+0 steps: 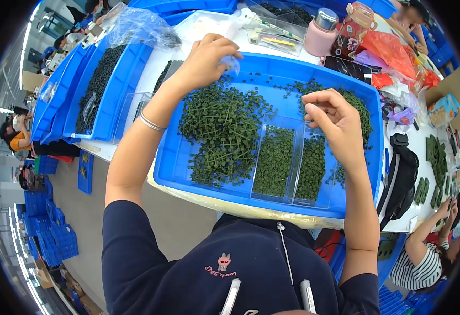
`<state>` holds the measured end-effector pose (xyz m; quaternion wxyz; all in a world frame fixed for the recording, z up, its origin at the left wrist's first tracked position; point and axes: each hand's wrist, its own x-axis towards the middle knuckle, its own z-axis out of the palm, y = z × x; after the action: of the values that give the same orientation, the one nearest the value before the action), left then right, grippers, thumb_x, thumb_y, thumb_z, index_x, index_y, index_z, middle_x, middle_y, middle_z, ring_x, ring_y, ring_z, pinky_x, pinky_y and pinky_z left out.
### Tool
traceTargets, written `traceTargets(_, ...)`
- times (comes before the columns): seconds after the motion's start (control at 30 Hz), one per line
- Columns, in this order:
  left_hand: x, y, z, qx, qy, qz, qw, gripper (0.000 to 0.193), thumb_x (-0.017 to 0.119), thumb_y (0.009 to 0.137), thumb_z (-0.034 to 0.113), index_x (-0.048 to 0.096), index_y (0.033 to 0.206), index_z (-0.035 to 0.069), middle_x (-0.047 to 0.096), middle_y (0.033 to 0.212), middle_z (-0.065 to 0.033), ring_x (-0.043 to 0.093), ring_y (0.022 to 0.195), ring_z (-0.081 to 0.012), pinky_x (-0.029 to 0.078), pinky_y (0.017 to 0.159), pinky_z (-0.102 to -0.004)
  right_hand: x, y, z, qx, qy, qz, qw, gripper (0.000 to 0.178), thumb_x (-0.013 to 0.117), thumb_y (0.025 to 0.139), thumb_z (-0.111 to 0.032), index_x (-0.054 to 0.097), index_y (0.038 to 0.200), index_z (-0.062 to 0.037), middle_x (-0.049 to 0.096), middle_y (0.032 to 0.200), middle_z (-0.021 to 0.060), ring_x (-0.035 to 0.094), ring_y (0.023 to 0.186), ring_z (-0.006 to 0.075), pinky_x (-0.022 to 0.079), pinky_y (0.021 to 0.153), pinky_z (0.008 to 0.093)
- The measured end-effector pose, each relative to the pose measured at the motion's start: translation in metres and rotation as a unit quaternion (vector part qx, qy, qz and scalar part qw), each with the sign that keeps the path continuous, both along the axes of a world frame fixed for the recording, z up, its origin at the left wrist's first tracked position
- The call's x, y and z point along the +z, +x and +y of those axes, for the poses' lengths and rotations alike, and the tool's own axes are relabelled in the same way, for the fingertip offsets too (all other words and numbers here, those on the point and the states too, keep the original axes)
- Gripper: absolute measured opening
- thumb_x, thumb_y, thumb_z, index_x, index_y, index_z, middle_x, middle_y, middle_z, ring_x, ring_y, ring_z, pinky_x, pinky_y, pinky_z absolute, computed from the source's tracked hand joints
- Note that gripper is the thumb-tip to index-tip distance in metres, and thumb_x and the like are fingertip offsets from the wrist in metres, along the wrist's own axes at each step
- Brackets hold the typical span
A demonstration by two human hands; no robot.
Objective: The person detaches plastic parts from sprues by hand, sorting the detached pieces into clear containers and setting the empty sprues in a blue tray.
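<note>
Near the far left part of a large blue tray (219, 195), my left hand (209, 59) is closed on a small piece of clear bluish plastic film (231, 64). Below that hand lies a heap of green moulded plastic parts (217, 131), many still joined on thin sprues. My right hand (336, 119) hovers over the tray's right side, fingers loosely curled, thumb and index a little apart, with nothing plainly held. Beneath and beside it stand two clear boxes of loose small green pieces (273, 163) (310, 165). More green sprues (363, 113) lie along the tray's right edge.
Blue bins of dark parts (99, 86) stand at the left, under crumpled clear plastic (138, 26). Behind the tray are a pink flask (320, 37), a drink jug (349, 34) and a phone (348, 68). A black bag (400, 178) lies right; co-workers sit at both sides.
</note>
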<state>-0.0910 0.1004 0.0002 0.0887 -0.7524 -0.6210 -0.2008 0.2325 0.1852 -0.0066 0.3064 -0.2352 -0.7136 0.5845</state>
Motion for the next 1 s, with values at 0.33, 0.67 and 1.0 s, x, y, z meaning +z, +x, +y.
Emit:
traceTargets(0.33,-0.036,0.045,0.010,-0.030,-0.200,-0.074,0.977,0.028,0.074,0.087,0.012,0.069,0.113,0.005,0.065,0.111,-0.0135,0.060,0.113,-0.0357,0.049,0.099,-0.0446,0.002,0.005,0.004,-0.020,0.076,-0.035,0.996,0.013,0.071,0.094,-0.010,0.074,0.101,0.0007,0.067,0.096,0.0041,0.064,0.081,0.0093,0.051,0.069,0.0235)
traceTargets(0.67,-0.052,0.032,0.015,0.015,-0.251,-0.058,0.966,0.032,0.078,0.083,0.009,0.069,0.114,0.003,0.066,0.100,-0.0139,0.065,0.097,-0.0330,0.052,0.088,-0.0440,-0.001,0.027,-0.008,-0.044,0.055,-0.019,0.997,0.011,0.071,0.095,-0.009,0.074,0.102,-0.0007,0.069,0.096,0.0039,0.066,0.083,0.0099,0.053,0.071,0.0251)
traceTargets(1.0,0.025,0.102,-0.027,0.068,-0.196,-0.483,0.851,0.021,0.077,0.092,0.013,0.075,0.111,0.004,0.073,0.101,-0.0011,0.062,0.084,-0.0058,0.050,0.070,-0.0222,-0.006,0.027,-0.034,-0.063,-0.045,0.056,0.995,0.016,0.070,0.096,-0.005,0.070,0.110,0.0021,0.068,0.102,0.0050,0.068,0.089,0.0108,0.056,0.077,0.0253)
